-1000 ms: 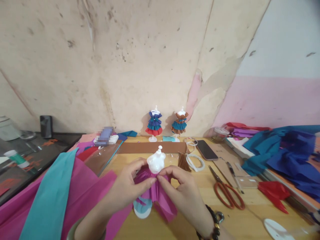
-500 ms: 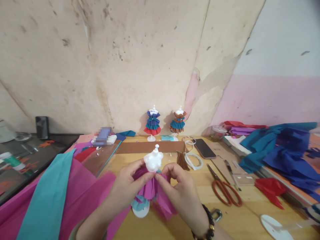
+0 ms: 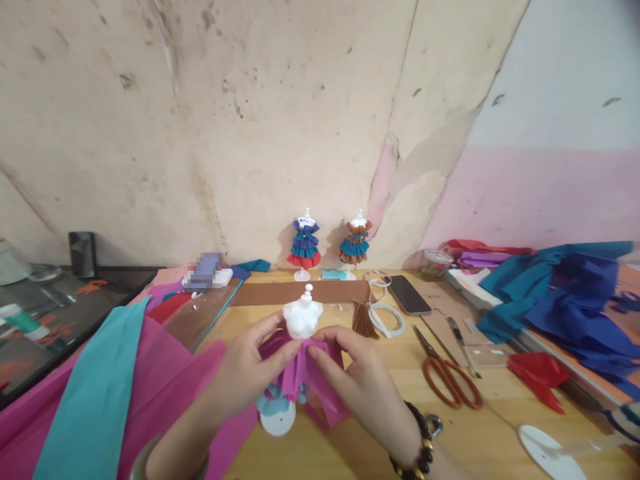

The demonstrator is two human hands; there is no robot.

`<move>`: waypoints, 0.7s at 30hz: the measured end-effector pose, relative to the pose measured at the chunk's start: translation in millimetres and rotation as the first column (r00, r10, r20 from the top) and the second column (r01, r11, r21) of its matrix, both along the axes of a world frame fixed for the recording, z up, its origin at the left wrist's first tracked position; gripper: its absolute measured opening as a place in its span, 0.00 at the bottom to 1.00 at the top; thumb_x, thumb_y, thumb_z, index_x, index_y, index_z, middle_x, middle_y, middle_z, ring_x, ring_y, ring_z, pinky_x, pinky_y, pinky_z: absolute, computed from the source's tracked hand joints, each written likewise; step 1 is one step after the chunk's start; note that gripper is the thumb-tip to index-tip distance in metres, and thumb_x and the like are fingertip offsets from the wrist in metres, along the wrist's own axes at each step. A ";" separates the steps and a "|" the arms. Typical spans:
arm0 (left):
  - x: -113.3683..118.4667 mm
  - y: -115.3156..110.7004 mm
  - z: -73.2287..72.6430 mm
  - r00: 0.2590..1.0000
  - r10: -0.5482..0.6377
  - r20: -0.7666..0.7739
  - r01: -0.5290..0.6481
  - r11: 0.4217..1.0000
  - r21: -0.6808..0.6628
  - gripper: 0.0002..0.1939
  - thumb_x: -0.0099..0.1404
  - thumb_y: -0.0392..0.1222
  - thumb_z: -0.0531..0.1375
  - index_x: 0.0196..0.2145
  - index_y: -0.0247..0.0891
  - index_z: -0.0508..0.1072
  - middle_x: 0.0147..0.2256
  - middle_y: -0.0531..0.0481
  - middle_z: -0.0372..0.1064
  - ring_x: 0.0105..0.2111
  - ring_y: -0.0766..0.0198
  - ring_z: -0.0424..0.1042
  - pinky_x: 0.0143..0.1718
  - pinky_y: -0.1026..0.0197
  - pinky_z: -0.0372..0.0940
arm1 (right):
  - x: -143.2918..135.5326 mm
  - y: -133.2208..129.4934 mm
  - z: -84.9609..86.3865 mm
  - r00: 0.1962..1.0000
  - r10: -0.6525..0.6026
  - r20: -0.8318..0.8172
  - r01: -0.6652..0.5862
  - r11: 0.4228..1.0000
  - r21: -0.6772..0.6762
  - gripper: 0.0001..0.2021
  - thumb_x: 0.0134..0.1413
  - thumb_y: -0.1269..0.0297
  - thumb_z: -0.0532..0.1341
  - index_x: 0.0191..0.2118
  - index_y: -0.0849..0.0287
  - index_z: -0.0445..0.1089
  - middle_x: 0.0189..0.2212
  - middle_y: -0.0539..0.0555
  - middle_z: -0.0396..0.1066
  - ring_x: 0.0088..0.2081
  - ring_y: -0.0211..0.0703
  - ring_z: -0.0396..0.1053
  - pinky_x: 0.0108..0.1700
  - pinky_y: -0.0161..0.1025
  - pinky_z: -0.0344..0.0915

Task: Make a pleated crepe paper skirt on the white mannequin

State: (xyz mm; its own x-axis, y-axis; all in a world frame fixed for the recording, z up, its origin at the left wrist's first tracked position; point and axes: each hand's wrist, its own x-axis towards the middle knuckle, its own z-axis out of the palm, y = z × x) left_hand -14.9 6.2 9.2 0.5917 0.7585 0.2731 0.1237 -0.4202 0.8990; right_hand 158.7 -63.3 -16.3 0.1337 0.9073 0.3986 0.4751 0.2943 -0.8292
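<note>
A small white dress-form mannequin [image 3: 303, 317] stands between my hands, tilted a little, its round white base [image 3: 278, 419] showing below. Gathered magenta crepe paper [image 3: 294, 380] hangs from its waist over a light blue ruffle [image 3: 270, 403]. My left hand [image 3: 253, 365] is closed at the left of the waist, thumb pressing the magenta folds against the form. With thumb and fingers, my right hand [image 3: 357, 370] pinches the loose end of the same crepe paper at the right. The fingers behind the form are hidden.
Two dressed mini mannequins, one in blue and red [image 3: 305, 245] and one in brown and teal [image 3: 355, 247], stand by the wall. To the right lie orange-handled scissors [image 3: 453, 380], a phone [image 3: 410, 295] and a white disc stand [image 3: 547, 453]. Crepe sheets [image 3: 90, 393] cover the left.
Both hands and the mannequin have shifted slightly left and the form looks more upright. My right fingers now spread the magenta paper's loose end flatter beside the waist.
</note>
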 end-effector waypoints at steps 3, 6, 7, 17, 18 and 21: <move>-3.0 0.0 2.0 0.992 0.074 -0.103 -0.065 0.994 0.091 0.15 0.62 0.45 0.64 0.47 0.39 0.76 0.45 0.48 0.79 0.46 0.55 0.77 0.48 0.58 0.71 | -0.4 -0.4 -0.9 1.000 -0.002 -0.006 0.002 1.000 0.014 0.06 0.61 0.63 0.60 0.36 0.57 0.74 0.32 0.53 0.78 0.34 0.43 0.73 0.38 0.39 0.67; -4.1 0.4 3.3 0.981 0.118 -0.155 -0.098 0.986 0.132 0.11 0.59 0.44 0.65 0.40 0.39 0.77 0.37 0.51 0.80 0.38 0.57 0.78 0.40 0.61 0.73 | -0.3 -0.1 -0.4 1.000 -0.003 0.008 0.003 1.000 0.010 0.06 0.61 0.64 0.59 0.37 0.56 0.74 0.31 0.51 0.77 0.33 0.42 0.72 0.37 0.38 0.67; -4.1 0.4 3.6 0.982 0.114 -0.149 -0.094 0.987 0.131 0.11 0.60 0.44 0.65 0.39 0.38 0.77 0.37 0.51 0.80 0.37 0.57 0.78 0.38 0.62 0.73 | -0.4 0.0 -0.3 1.000 0.000 0.013 -0.001 1.000 0.009 0.06 0.61 0.64 0.59 0.37 0.56 0.74 0.31 0.51 0.77 0.32 0.42 0.72 0.37 0.38 0.67; -3.9 0.1 2.6 0.999 -0.045 0.024 0.046 0.999 -0.026 0.17 0.64 0.39 0.61 0.51 0.37 0.73 0.49 0.44 0.76 0.48 0.55 0.76 0.51 0.57 0.71 | -3.3 -3.1 4.1 1.000 0.011 0.006 -0.011 1.000 0.025 0.09 0.59 0.63 0.59 0.30 0.58 0.73 0.25 0.52 0.74 0.28 0.42 0.69 0.32 0.38 0.65; -4.1 0.4 2.6 0.998 -0.050 0.030 0.051 0.998 -0.035 0.17 0.64 0.38 0.60 0.52 0.37 0.72 0.49 0.44 0.76 0.47 0.56 0.76 0.50 0.57 0.71 | -3.6 -3.8 5.7 1.000 0.022 0.000 -0.022 0.999 0.033 0.09 0.59 0.63 0.60 0.29 0.58 0.73 0.24 0.51 0.73 0.27 0.41 0.68 0.31 0.37 0.65; -4.5 1.0 2.9 0.998 -0.055 0.023 0.055 0.998 -0.027 0.19 0.65 0.36 0.59 0.54 0.37 0.72 0.49 0.45 0.76 0.47 0.56 0.76 0.50 0.58 0.71 | -4.2 -5.5 9.5 0.998 0.068 -0.014 -0.067 0.996 0.063 0.08 0.58 0.66 0.61 0.28 0.59 0.74 0.22 0.49 0.70 0.26 0.39 0.67 0.31 0.35 0.65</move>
